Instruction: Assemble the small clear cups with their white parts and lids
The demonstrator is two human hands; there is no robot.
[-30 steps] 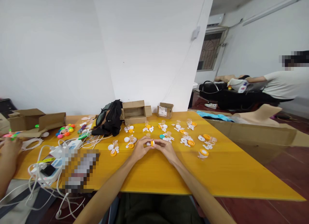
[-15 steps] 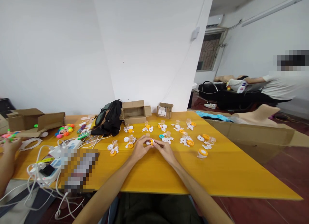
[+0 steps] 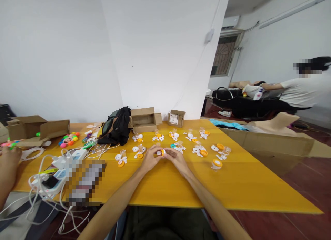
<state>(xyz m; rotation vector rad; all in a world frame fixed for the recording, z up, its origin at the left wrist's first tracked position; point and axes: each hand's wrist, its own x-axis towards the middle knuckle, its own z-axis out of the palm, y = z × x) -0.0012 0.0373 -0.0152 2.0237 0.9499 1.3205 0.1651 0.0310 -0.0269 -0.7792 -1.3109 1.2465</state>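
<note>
Both of my hands meet near the middle of the yellow table [image 3: 232,188]. My left hand [image 3: 149,159] and my right hand [image 3: 177,160] are closed together on a small clear vial with an orange cap [image 3: 162,152], held between the fingertips. Just beyond them lie several small groups of white pieces, orange caps [image 3: 204,152] and clear vials; one capped vial [image 3: 216,163] stands to the right of my right hand.
A black bag [image 3: 117,127] and open cardboard boxes [image 3: 143,119] sit at the table's far side. White cables [image 3: 46,178], chargers and coloured balls [image 3: 68,139] crowd the left, where another person's hand [image 3: 9,160] rests. A person in a white shirt [image 3: 302,91] is at the far right.
My hands have stayed together on the vial, with only slight finger movement. The person at the far right has shifted a little.
</note>
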